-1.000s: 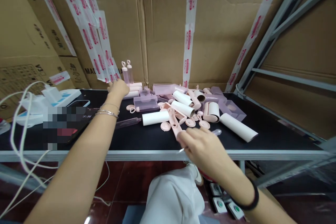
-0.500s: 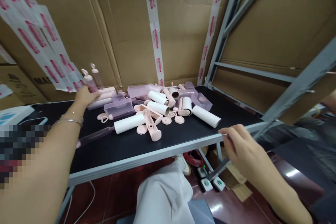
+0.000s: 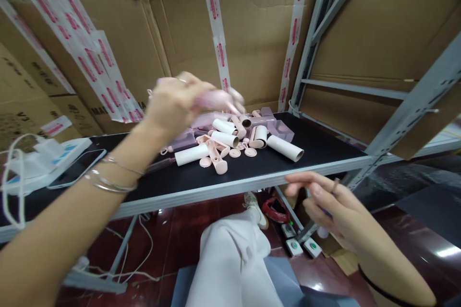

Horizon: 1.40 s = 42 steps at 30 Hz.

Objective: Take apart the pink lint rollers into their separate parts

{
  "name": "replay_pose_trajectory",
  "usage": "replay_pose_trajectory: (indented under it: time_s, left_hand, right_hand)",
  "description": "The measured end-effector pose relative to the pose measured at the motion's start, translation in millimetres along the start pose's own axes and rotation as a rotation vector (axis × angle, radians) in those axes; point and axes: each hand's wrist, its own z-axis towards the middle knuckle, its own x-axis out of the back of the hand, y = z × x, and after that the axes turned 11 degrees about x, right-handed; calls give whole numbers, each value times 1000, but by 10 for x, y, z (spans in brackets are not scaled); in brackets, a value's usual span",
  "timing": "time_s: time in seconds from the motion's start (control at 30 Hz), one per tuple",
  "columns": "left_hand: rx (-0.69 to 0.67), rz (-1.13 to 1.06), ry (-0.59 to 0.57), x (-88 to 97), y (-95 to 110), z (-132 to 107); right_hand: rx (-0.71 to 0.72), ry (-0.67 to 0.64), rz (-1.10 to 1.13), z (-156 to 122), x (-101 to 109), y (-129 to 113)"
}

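My left hand (image 3: 173, 105) is raised over the left part of the black tabletop (image 3: 173, 184). Its fingers are closed round a translucent pink tube (image 3: 212, 100) with a pale pink end, blurred by motion and pointing right. Off the table's front edge is my right hand (image 3: 334, 204), with the forefinger stretched forward and the other fingers curled. A purplish glint and a pale rounded end (image 3: 322, 232) show by the curled fingers; I cannot make out what it is. Between the hands lies a pile of white cylinders (image 3: 284, 147), pink holders (image 3: 217, 159), pink discs (image 3: 251, 152) and translucent purple boxes (image 3: 281, 130).
Taped cardboard (image 3: 187, 33) walls the back of the table. A grey metal frame (image 3: 306, 53) rises at the right. On the left are a white power strip (image 3: 68, 151) and a phone (image 3: 77, 168). Below are switch boxes (image 3: 294, 247) and a red object (image 3: 276, 208).
My left hand has lifted from the upright tubes at the back left and swung right with one tube. My right hand has turned and its forefinger has stretched out. The view has shifted left.
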Motion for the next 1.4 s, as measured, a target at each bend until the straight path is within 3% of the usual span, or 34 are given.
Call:
replay_pose_trajectory:
  time_s: [0.1,0.2,0.3,0.4,0.53,0.63,0.77,0.93,1.13,1.27,1.4]
  left_hand:
    - [-366,-46,-64,-57,824,-226]
    - [-589,-133,11,-364,1395,-456]
    - [-660,-179,113,-660,1839,-587]
    - [-694,-231,157,-815,2270,-655]
    - [-551,-220,100,-962,2646,-667]
    - [-416,-197,-48,-1189,2608,-533]
    - [-416,-121,-283,-1548,2241,-255]
    - [-408,-119,-378,-1786,1826,-114]
    - [-343,-114,-449,-1877,1462,-123]
    - [-210,-47,-448,-1893,1196,-114]
    - [-161,-40,-372,-1655,1137,-227]
  right_hand:
    - [-172,-184,360,-101,-87,-34]
    - [-221,-159,494,-238,-47,-18]
    - [-232,-49,512,-375,124,50]
    - [-234,97,517,-528,387,202]
    - [-181,346,506,-801,749,517]
    - [-184,434,502,-988,932,714]
    - [-138,409,520,-1108,1034,820]
    - [-126,298,494,-1160,1036,880]
    - [-152,247,431,-1175,997,892]
    - [-161,244,417,-1181,1001,902]
    - [-165,272,449,-1202,1007,921]
